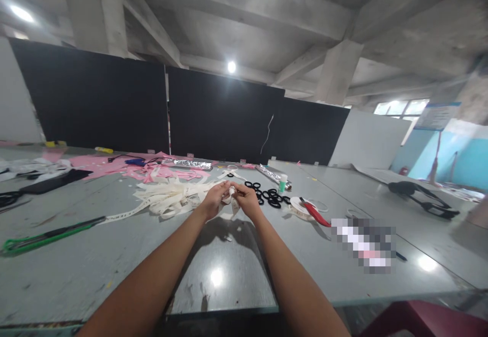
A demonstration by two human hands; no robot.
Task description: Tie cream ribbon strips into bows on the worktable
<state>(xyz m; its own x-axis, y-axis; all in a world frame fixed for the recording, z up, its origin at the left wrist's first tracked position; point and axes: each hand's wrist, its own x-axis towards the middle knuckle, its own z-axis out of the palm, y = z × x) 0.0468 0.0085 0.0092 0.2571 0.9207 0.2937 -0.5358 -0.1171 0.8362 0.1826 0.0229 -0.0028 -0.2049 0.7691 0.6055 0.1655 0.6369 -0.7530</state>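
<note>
Left hand [216, 199] and right hand [246, 198] close together, fingertips pinching a cream ribbon piece [234, 204] between them. Ribbon pile [171, 197] just left of the grip; black rings [272, 197] right of it, ribbon roll [301, 208] farther right.

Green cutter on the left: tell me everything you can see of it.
The green cutter is long and slim, its body bright green, probably plastic, with a dark strip along it and a dark, narrow front end. It lies flat on the grey table, slanting, green end towards the left edge, dark end by the tip of a printed cream ribbon. Neither hand touches it. Whether any blade is out, I cannot tell.
</note>
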